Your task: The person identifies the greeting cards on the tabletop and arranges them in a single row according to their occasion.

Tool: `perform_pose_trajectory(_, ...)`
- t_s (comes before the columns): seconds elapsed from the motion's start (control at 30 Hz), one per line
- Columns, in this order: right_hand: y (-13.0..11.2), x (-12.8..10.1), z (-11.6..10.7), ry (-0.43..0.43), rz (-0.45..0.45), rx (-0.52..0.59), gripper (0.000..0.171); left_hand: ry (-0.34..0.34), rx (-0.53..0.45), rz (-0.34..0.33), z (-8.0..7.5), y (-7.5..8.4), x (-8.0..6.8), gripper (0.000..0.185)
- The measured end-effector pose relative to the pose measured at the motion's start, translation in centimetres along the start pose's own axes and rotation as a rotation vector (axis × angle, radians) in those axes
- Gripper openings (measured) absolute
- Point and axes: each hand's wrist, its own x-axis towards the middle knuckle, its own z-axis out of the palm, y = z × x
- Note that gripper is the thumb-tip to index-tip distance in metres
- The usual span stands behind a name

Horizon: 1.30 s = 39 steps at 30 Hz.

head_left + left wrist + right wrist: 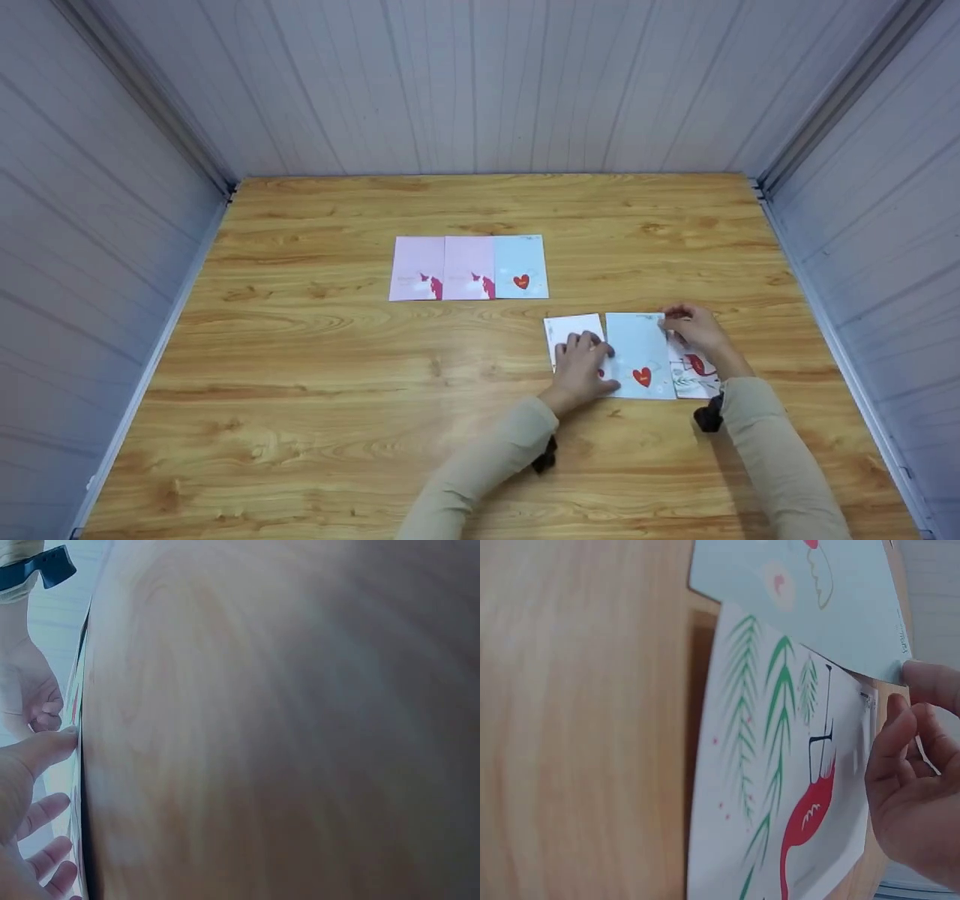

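We are pinching the thin, bendy blue heart card (639,355) by its far corner with our right hand (694,327), while our left hand (581,371) is pressing spread fingers on the white card (571,328) beside it.

Three cards (469,268) behind, three apparently overlapping cards (637,356) before.

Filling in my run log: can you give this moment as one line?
left hand: presses white card | right hand: pinches pale blue red-heart card corner | flamingo card beneath | wooden table
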Motion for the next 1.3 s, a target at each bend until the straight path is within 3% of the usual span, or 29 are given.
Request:
perform_pose_trajectory(0.17,0.2,-0.2,-0.2,-0.01,-0.03,0.107,0.022,-0.006,-0.014,-0.029,0.1,0.0,0.1,0.049)
perform_pose_trajectory(0.33,0.7,-0.4,-0.5,-0.019,-0.033,0.283,0.012,-0.007,-0.023,-0.068,0.2,0.0,0.1,0.043)
perform_pose_trajectory(0.57,0.8,-0.8,-0.6,-0.042,-0.061,0.509,0.011,-0.017,-0.006,-0.073,0.0,0.3,0.1,0.024)
perform_pose_trajectory(0.87,0.2,-0.9,-0.7,-0.028,-0.083,0.688,0.015,-0.018,-0.038,-0.061,-0.1,0.2,0.0,0.016)
perform_pose_trajectory(1.07,-0.4,-0.9,-0.7,0.005,-0.074,0.706,0.016,0.001,-0.12,-0.069,-0.4,-0.1,-0.1,0.014)
perform_pose_trajectory(1.3,-0.1,-0.5,0.2,0.073,-0.089,0.628,0.022,-0.001,-0.292,-0.108,-1.0,-0.5,0.0,0.014)
